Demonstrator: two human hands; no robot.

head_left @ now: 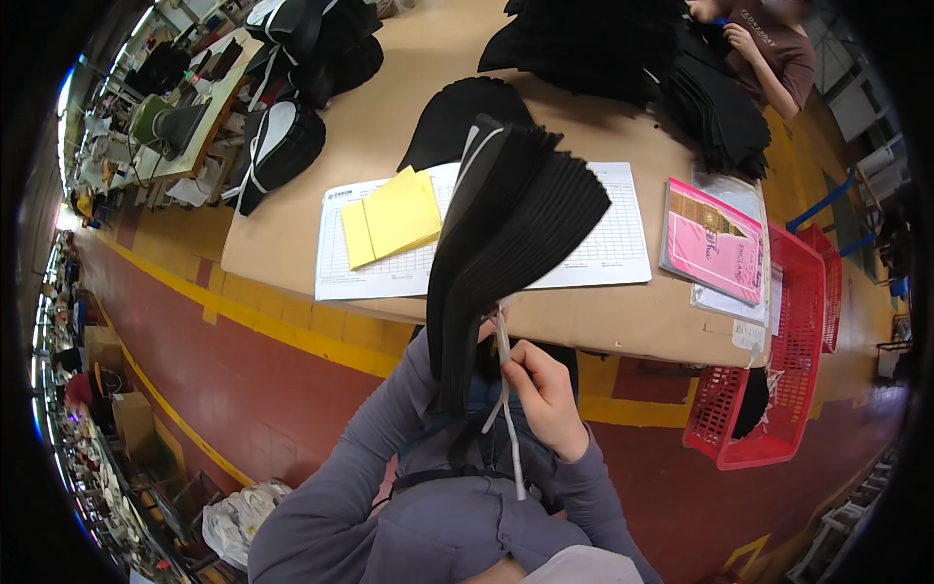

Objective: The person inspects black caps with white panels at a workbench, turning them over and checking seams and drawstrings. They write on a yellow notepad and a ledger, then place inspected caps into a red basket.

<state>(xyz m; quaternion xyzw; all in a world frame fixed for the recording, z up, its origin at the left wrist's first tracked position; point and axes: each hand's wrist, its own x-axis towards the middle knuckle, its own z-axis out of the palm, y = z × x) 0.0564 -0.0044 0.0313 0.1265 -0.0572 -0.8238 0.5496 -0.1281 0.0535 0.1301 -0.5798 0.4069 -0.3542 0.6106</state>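
A thick stack of black, curved, flat fabric-like pieces stands tilted in front of me, over the table's near edge. Its upper end fans out into many layers. Most of my left hand is hidden behind the stack; only some fingers show at its lower right side, closed around it. My right hand pinches a white strip just beside those fingers. The strip's loose ends hang down in front of my body. Whether the strip goes all the way round the stack, I cannot tell.
Printed forms and yellow paper slips lie on the brown table. Tied black bundles and high black piles stand farther back. A pink notebook and red basket are right; a co-worker is beyond.
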